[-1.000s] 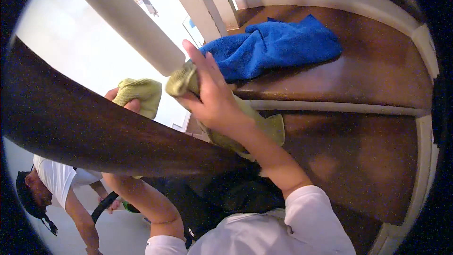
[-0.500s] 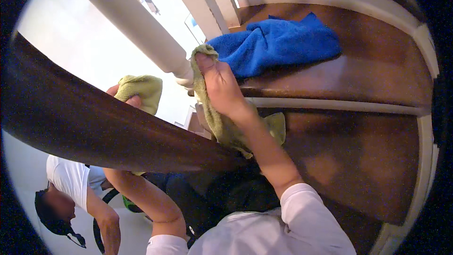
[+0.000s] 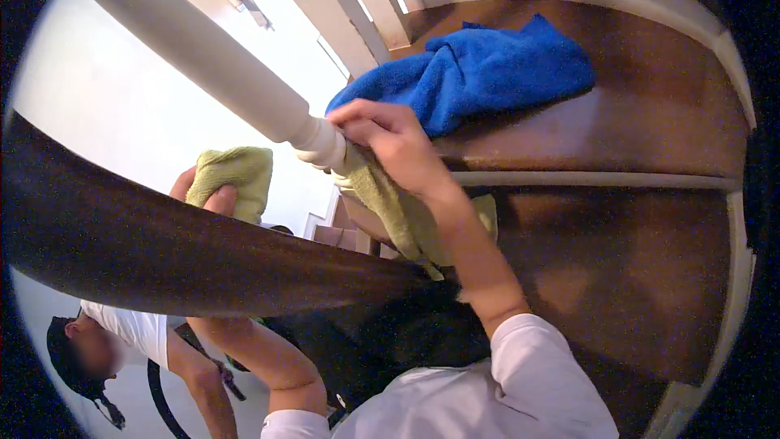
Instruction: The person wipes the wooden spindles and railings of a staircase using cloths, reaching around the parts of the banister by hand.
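A yellow-green cloth [image 3: 244, 167], left of centre, is gripped in the fingers of the left hand [image 3: 218, 197], which is presumably reached under the dark handrail [image 3: 203, 252] so that the far side is met. An olive-green cloth [image 3: 382, 199], at mid-frame, is held in the curled fingers of the right hand [image 3: 398, 150] beside the neck of the white baluster [image 3: 317, 142]; its lower part is left hanging. A blue towel [image 3: 504, 69] is laid on the wooden step [image 3: 650, 106] at upper right, perhaps for level support. The right fingertips are blurred; contact with the baluster cannot be judged. The left wrist is hidden by the handrail, as is part of another person [image 3: 134, 333] at lower left.
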A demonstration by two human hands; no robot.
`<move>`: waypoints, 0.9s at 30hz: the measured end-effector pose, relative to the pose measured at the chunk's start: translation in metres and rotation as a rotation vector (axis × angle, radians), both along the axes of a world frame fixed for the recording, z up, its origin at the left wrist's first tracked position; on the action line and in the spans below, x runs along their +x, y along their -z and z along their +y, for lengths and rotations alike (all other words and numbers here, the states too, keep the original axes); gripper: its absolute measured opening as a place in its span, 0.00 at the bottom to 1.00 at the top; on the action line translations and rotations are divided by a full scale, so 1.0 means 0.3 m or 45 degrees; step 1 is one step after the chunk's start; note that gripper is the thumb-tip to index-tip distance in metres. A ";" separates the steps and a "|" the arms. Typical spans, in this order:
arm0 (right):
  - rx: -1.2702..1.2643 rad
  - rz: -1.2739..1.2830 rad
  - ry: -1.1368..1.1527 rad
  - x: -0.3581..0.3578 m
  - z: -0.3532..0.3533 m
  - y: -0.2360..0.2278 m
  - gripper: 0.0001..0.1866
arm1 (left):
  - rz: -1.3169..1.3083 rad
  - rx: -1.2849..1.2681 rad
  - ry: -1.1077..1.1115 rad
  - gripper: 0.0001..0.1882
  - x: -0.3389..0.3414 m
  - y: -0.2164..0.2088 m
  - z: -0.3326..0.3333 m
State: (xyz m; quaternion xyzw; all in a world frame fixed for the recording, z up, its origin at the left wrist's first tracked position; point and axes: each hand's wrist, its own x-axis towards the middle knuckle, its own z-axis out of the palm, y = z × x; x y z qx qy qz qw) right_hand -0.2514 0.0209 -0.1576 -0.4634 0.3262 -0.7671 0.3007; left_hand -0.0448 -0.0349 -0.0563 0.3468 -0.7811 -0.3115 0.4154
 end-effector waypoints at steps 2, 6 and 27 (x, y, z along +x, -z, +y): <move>-0.088 0.148 0.022 0.000 0.037 0.044 0.10 | -0.029 -0.056 0.054 0.20 0.018 0.005 -0.013; -0.004 0.331 -0.125 -0.032 0.081 0.064 0.20 | 0.057 -0.007 0.048 0.20 -0.021 0.005 0.028; 0.186 0.119 -0.195 0.047 -0.022 0.013 0.24 | -0.123 -0.011 0.144 0.22 0.028 0.008 -0.095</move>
